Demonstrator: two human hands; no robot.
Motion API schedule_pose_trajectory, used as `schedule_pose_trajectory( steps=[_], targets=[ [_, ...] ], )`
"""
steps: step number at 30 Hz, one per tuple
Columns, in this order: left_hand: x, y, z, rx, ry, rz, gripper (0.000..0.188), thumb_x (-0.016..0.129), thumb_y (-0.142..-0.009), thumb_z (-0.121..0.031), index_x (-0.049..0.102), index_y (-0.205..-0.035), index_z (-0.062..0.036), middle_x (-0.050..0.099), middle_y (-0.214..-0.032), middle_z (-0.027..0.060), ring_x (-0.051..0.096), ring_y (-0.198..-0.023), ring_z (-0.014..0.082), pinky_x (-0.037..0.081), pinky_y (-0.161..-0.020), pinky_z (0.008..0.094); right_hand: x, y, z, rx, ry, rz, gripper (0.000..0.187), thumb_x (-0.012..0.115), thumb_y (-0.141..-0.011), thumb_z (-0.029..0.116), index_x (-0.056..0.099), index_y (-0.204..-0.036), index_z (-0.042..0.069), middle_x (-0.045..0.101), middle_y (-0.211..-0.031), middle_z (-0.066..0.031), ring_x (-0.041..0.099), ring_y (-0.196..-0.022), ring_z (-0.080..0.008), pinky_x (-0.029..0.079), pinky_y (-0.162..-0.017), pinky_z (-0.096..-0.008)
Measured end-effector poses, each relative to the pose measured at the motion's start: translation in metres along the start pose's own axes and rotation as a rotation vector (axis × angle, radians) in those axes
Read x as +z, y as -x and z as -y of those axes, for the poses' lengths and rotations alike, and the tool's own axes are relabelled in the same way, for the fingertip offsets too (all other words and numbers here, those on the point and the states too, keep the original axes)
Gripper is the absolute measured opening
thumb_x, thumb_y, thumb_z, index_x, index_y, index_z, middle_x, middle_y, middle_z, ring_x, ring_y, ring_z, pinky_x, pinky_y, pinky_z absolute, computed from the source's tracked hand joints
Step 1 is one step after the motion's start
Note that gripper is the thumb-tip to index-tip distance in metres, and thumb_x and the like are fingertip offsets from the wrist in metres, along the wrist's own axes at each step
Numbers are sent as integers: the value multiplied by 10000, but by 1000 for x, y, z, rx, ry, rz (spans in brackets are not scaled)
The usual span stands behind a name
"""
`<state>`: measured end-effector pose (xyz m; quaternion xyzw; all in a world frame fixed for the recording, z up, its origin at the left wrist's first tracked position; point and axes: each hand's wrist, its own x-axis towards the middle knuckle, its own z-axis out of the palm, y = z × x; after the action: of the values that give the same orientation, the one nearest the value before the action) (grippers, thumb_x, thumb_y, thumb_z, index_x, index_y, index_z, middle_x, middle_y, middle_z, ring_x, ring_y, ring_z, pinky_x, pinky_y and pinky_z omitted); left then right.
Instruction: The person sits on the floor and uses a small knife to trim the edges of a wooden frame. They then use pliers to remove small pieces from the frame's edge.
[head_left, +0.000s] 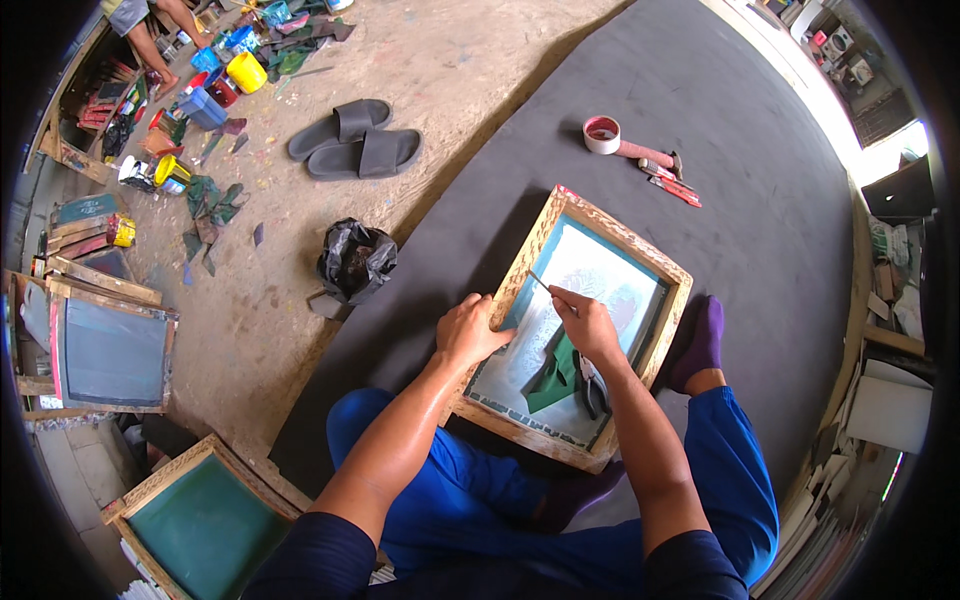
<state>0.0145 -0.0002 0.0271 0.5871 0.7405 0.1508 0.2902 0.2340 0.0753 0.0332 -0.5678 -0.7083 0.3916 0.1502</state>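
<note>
A wooden-framed printing screen (662,345) lies at a slant in front of me, its pale mesh edged in teal. My left hand (468,330) is closed over the frame's left rail, thumb on the inner side. Pinched in my right hand (588,325) is a thin rod-like tool (540,283), its tip at the inner edge of that same rail; its exact kind is too small to tell. On the mesh below my right hand rest a dark green scrap (553,380) and black-handled pliers (593,392), partly hidden by my right forearm.
On the dark mat (640,80) lie a tape roll (601,136), a hammer (655,154) and a red cutter (677,190). A black-bagged bin (355,262) stands left of the mat. Sandals (365,150), paint buckets (245,72) and more screens (112,345) occupy the floor. Another person's legs (150,50) show far left.
</note>
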Motion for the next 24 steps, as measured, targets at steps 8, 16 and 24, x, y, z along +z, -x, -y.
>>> schedule_pose_trajectory(
  steps=[8, 16, 24],
  targets=[
    [7, -5, 13, 48, 15, 17, 602, 819, -781, -336, 687, -1254, 12, 692, -1140, 135, 699, -1042, 350, 573, -878, 446, -4, -4, 3, -11, 76, -31, 301, 639, -1020, 277, 747, -1273, 153, 759, -955, -216, 751, -912, -392, 578, -807, -445],
    [8, -5, 16, 72, 27, -7, 590, 811, -767, -305, 692, -1243, 23, 695, -1119, 141, 703, -1023, 358, 574, -860, 451, -8, -3, 19, -28, 253, 4, 295, 660, -1020, 268, 752, -1260, 125, 769, -943, -199, 767, -892, -355, 587, -806, -408],
    [14, -8, 23, 129, -2, -30, 558, 814, -760, -283, 697, -1219, 10, 688, -1066, 130, 717, -938, 349, 591, -817, 451, 0, -20, -19, -98, -5, 63, 327, 642, -1022, 228, 716, -1314, 102, 771, -1054, -208, 766, -964, -346, 584, -867, -411]
  ],
)
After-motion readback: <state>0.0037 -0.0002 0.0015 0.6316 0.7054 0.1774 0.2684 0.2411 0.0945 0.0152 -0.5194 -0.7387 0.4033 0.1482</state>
